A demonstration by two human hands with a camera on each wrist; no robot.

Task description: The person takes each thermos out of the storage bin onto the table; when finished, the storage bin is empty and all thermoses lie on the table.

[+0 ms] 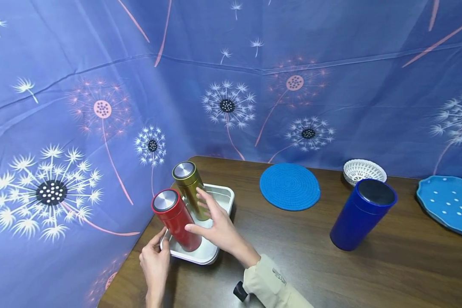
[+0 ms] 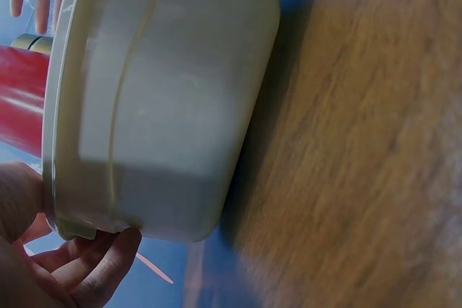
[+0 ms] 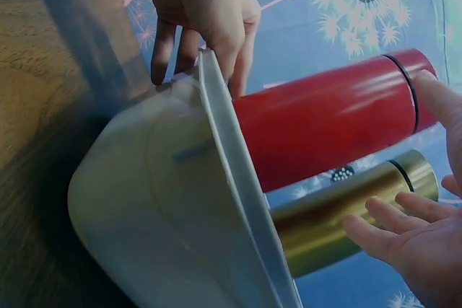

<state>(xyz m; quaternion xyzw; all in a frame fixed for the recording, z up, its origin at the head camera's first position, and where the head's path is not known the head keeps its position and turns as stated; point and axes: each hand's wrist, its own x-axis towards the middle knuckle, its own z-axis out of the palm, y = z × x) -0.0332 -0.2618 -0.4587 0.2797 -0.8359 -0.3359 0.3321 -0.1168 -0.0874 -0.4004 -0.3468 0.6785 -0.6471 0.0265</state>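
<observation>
The left hand (image 1: 154, 259) pinches the white tub (image 2: 173, 113) by its edge; the right hand (image 1: 220, 229), fingers spread, nears the red flask (image 1: 179, 224) and gold flask (image 1: 191, 194), contact unclear. Both stand atop the tub; lifting one side could tilt it, toppling them.

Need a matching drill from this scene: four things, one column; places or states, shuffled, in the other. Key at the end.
1. Red bottle
2. Blue bottle
3. Left hand
4. Round mat

A. Lying flat on the table
B. Holding the edge of the white container
C. Standing in front of the white basket
D. Beside the gold bottle

Pairs: 1-D, 2-C, 3-B, 4-A
</observation>
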